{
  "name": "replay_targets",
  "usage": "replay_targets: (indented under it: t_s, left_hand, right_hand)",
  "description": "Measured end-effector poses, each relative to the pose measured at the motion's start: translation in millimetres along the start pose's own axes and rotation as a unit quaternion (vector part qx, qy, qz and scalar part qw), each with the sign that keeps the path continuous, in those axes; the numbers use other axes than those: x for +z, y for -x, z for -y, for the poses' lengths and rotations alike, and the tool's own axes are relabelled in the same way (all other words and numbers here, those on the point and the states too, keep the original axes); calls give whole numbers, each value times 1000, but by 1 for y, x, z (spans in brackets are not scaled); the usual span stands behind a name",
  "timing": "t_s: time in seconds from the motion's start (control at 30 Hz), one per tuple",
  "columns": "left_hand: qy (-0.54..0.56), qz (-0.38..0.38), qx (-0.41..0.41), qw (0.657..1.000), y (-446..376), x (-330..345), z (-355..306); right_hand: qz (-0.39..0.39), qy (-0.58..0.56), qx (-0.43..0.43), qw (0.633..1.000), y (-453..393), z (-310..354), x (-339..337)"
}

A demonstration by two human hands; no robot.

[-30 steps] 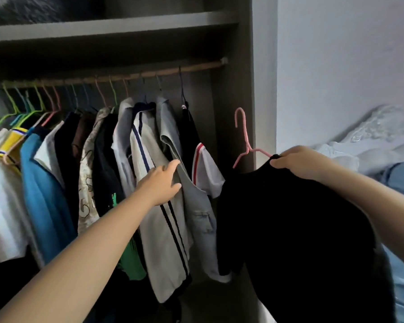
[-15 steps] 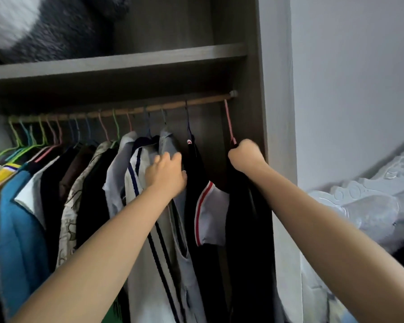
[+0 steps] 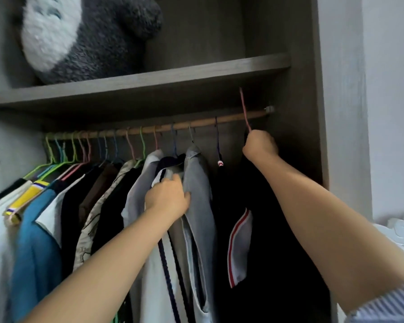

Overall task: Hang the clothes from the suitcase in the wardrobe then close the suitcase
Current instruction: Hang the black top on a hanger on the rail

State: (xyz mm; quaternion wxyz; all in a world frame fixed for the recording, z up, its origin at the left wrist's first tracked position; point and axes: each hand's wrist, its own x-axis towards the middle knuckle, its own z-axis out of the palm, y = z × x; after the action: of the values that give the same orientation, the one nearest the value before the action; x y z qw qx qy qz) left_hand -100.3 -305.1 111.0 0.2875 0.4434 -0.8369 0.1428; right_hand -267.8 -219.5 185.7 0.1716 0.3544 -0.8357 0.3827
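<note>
One garment is being hung: a black garment on a pink hanger is gripped at the hanger's neck by the right hand, fingers curled tight, at two o'clock. The hook appears raised above the rail, not yet seated. The left hand, fingers bent into the cloth, holds back the grey shirt at centre. Next, the hook must be lowered onto the rail. No suitcase is in view.

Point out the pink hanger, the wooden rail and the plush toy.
pink hanger (image 3: 245, 110), head view, on its hook stem.
wooden rail (image 3: 231, 118), head view, right stretch.
plush toy (image 3: 91, 36), head view, its grey body.
</note>
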Motion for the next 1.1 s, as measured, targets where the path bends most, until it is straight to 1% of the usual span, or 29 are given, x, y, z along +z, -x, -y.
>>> replay_targets:
  t_s: [0.1, 0.23, 0.3, 0.33, 0.37, 0.4, 0.43, 0.47, 0.5, 0.53, 0.6, 0.63, 0.7, 0.73, 0.8, 0.83, 0.87, 0.9, 0.93, 0.97, 1.0, 1.03, 1.1]
  left_hand:
    - [-4, 1, 11, 1000, -14, 3, 7]
    - [-7, 30, 46, 998, -21, 2, 14]
    - [-17, 45, 42, 998, -21, -1, 15]
    - [-48, 30, 57, 997, -22, 0, 15]
    - [-83, -28, 96, 991, -23, 1, 14]
    - [-116, -106, 158, 975, -26, 6, 12]
    - [-130, -187, 227, 947, -29, 13, 8]
    - [-124, -228, 308, 915, -30, 17, 2]
    - [-116, -230, 370, 892, -30, 26, -4]
    - [-128, -214, 413, 876, -29, 36, -15]
    - [-159, -174, 447, 863, -22, 44, -39]
    - [-201, -121, 448, 863, -19, 43, -49]
    - [-273, 21, 432, 859, -14, 55, -65]
    - [-317, 64, 424, 846, -10, 60, -68]
    - [-391, 133, 438, 798, 0, 69, -62]
    - [-397, 172, 446, 783, 3, 76, -57]
    - [-376, 203, 450, 784, 4, 84, -49]
    - [-348, 206, 463, 789, 4, 89, -38]
    - [-310, 161, 513, 784, 3, 95, -27]
    - [-250, 65, 575, 777, 0, 99, -18]
    - [-177, -5, 615, 769, -1, 102, -9]
    - [-107, -55, 641, 758, -1, 105, 0]
    - [-35, -133, 646, 751, 1, 118, 15]
  right_hand:
    - [14, 32, 6, 999, -12, 5, 16]
    - [56, 88, 41, 994, -25, -2, 31]
    - [53, 122, 45, 990, -28, -12, 36]
    - [40, 137, 46, 989, -28, -17, 39]
    - [26, 151, 42, 987, -28, -22, 37]
    - [13, 164, 42, 985, -27, -27, 37]
    - [1, 187, 38, 982, -26, -31, 36]
    - [-4, 200, 33, 979, -26, -34, 33]
    - [-1, 207, 34, 978, -26, -37, 33]
    - [3, 212, 32, 977, -25, -38, 33]
    - [14, 205, 42, 978, -21, -41, 35]
    - [18, 200, 45, 979, -19, -40, 36]
    - [22, 192, 51, 980, -13, -39, 38]
    - [26, 187, 55, 980, -11, -38, 39]
    - [47, 166, 68, 983, -5, -35, 42]
    - [59, 144, 68, 986, -1, -35, 46]
    - [70, 115, 61, 989, 4, -34, 50]
    - [78, 79, 47, 993, 9, -34, 54]
    - [85, 40, 38, 995, 17, -36, 60]
    - [90, 7, 32, 995, 25, -38, 66]
    - [95, -15, 29, 995, 34, -41, 71]
    - [101, -26, 27, 994, 43, -45, 77]
    - [95, -34, 15, 995, 61, -54, 86]
